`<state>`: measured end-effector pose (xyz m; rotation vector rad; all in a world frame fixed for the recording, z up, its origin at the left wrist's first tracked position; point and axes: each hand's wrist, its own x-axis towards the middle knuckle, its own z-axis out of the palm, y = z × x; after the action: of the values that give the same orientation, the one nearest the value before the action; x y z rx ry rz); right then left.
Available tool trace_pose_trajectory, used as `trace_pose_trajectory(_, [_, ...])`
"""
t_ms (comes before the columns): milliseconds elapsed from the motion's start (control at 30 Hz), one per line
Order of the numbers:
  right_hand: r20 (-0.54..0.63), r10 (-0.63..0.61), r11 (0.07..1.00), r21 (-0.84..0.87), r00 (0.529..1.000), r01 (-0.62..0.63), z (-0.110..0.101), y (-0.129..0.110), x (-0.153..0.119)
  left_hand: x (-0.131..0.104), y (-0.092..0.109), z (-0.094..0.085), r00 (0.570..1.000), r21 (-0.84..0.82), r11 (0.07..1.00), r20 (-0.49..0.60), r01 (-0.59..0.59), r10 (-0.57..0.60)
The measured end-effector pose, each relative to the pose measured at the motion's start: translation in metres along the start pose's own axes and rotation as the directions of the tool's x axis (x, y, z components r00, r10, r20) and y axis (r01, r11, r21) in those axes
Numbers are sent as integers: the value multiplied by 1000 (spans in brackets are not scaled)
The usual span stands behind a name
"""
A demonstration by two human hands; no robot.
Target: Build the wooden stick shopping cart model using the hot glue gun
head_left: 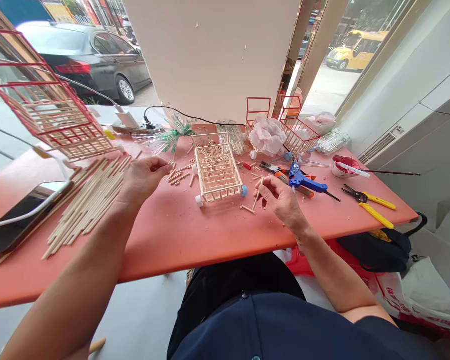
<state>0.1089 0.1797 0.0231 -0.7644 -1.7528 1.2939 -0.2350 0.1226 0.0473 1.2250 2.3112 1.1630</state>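
Observation:
A small cart [217, 172] built of pale wooden sticks, with bottle-cap wheels, stands on the red table between my hands. My right hand [281, 202] pinches a short wooden stick [258, 193], held nearly upright to the right of the cart. Another short stick [247, 209] lies on the table just below it. Over on the left, my left hand [142, 180] has its fingertips pressed together beside a scatter of short cut sticks [178, 177]; whether something is between them is hidden. A fan of long wooden sticks [88, 207] lies left of that hand.
Near my right hand lie a blue glue gun [303, 180] and orange-handled pliers [275, 169]. Farther right are yellow-handled wire strippers [371, 202] and a red bowl [345, 165]. Red-trimmed stick carts [300, 135] stand behind. A phone [22, 215] rests at the left.

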Motion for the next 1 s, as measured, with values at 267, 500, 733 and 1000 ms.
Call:
trace_pose_trajectory(267, [-33,27,998,56,999,-25,-1,-1,3,-1,-2,1,999,-58,998,33,30,-28])
trace_pose_trajectory(500, [-16,52,997,49,999,-51,0,-4,2,-8,10,-3,999,-60,997,21,43,-42])
trace_pose_trajectory(733, [-13,51,997,59,999,-50,-1,-4,3,-9,11,-3,999,-53,998,29,42,-41])
trace_pose_trajectory(1000, [-19,55,996,66,998,-54,0,-4,2,-8,8,-2,998,-54,997,27,54,-53])
